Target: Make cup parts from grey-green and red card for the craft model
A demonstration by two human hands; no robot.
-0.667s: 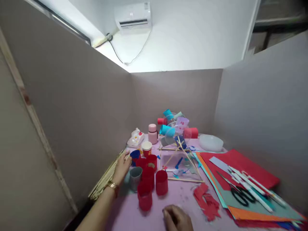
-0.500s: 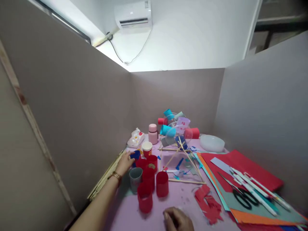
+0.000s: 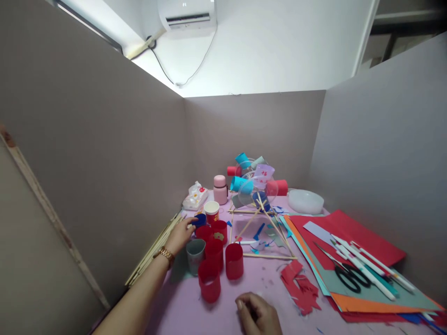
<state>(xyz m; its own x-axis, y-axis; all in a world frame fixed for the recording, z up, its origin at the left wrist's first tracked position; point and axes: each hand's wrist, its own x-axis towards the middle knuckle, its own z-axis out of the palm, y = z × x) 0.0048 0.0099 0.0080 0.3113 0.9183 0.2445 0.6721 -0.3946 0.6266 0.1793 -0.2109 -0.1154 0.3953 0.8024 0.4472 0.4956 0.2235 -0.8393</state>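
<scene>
My left hand (image 3: 180,233), wearing a gold-toned watch or bracelet (image 3: 165,253) at the wrist, reaches to the back left of the group of paper cylinders. Its fingers are extended at the rim of a blue paper cylinder (image 3: 200,219), which stands upright; light contact is hard to rule out. In front of it are several red paper cylinders (image 3: 209,281) and a grey one (image 3: 195,256). A red-and-white paper cup (image 3: 211,212) stands just behind. Near the front edge, my right hand (image 3: 259,314) rests on the pink tabletop, loosely curled with nothing visible in it.
A stick frame (image 3: 268,256) carries a wheel-like piece (image 3: 258,190) with coloured cylinders. On the right lie coloured sheets (image 3: 366,242), scissors (image 3: 349,274) and white pens (image 3: 370,277). Red scraps (image 3: 301,288), a white bowl (image 3: 306,201), a pink flask (image 3: 220,190), tissues (image 3: 194,197) and thin sticks (image 3: 153,249) surround them.
The blue cylinder, tilted in my left fingers before, now stands upright behind the red ones, and the fingers have loosened. My right hand stays curled in place. The camera view has tipped slightly.
</scene>
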